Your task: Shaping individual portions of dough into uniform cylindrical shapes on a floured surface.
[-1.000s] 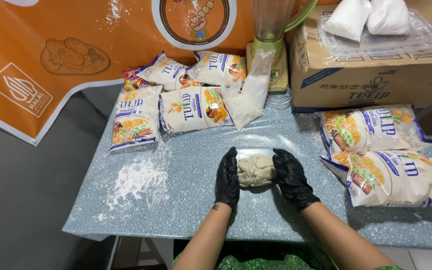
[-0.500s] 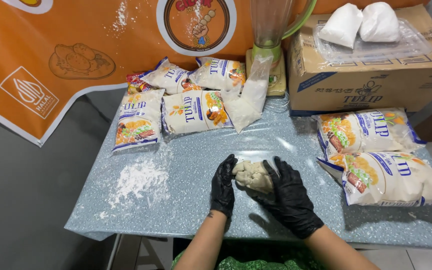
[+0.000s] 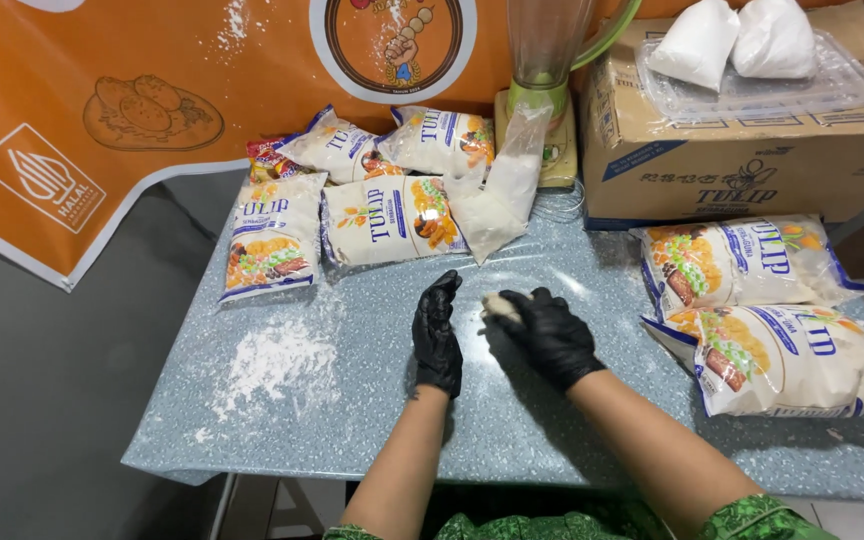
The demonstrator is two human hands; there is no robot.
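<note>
Black-gloved right hand (image 3: 550, 335) clamps pale dough (image 3: 500, 305); left hand (image 3: 437, 335) flat, fingers apart; clear tray (image 3: 832, 85) holds white bags (image 3: 694, 42).

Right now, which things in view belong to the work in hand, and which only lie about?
In use: dough lump, right hand, left hand, table.
Lying about: flour bags, blender, cardboard box, spilled flour.

What my gloves and the frame keep from view

My right hand (image 3: 549, 335) covers most of the dough lump (image 3: 499, 304); only its pale end shows. The blender (image 3: 546, 45) and orange banner (image 3: 102, 120) run off the top edge, and the table (image 3: 372, 420) hides its right corner beyond the frame.
</note>
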